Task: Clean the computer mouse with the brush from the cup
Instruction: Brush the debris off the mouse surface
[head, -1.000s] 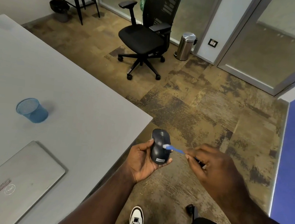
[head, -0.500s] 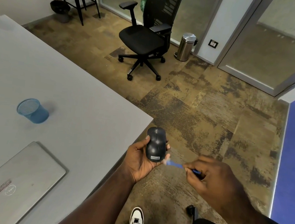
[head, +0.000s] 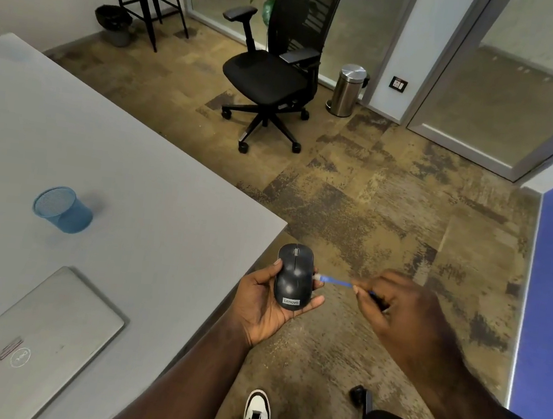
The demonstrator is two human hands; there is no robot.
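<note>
My left hand [head: 262, 306] cradles a dark grey computer mouse [head: 294, 277], top side up, held over the floor just off the table's corner. My right hand [head: 398, 306] pinches a small blue brush [head: 336, 281] by its handle. The brush's pale bristle tip touches the mouse's right side. A blue mesh cup [head: 62, 208] stands on the grey table [head: 128, 165] to the left, with nothing visible in it.
A closed silver laptop [head: 21, 345] lies at the table's near edge. On the carpeted floor stand a black office chair [head: 273, 71] and a steel bin [head: 348, 90]. My white shoe [head: 257, 414] shows below.
The brush tip went from the mouse's top down below its rear end, then back up to its right side. My left hand shifted the mouse slightly.
</note>
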